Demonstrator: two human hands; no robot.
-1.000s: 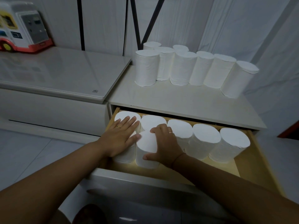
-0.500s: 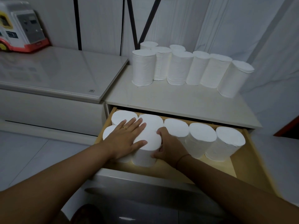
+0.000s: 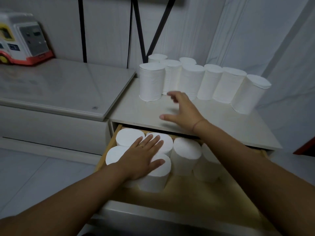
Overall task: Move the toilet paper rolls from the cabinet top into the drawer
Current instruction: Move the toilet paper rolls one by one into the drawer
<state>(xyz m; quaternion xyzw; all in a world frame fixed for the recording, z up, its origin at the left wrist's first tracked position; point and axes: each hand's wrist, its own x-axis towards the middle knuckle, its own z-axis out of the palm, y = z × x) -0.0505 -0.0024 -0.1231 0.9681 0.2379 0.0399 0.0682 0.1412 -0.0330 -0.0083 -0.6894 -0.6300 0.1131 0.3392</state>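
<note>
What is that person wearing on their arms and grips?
The left forearm and right forearm are bare, with no sleeves in view. The left grip wears a thin gold ring on one finger. A thin reddish string bracelet circles the wrist of the right grip. No gloves or watch show.

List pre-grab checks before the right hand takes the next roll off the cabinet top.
1. Right hand empty, fingers spread: ok.
2. Grip on a roll: not ok, nothing held.
3. Nearest roll upright, front clear: ok.
4. Drawer open, bare floor at front: ok.
5. Left hand rests flat on drawer rolls: ok.
6. End roll plumb or leaning: cannot tell, wide lens.
</note>
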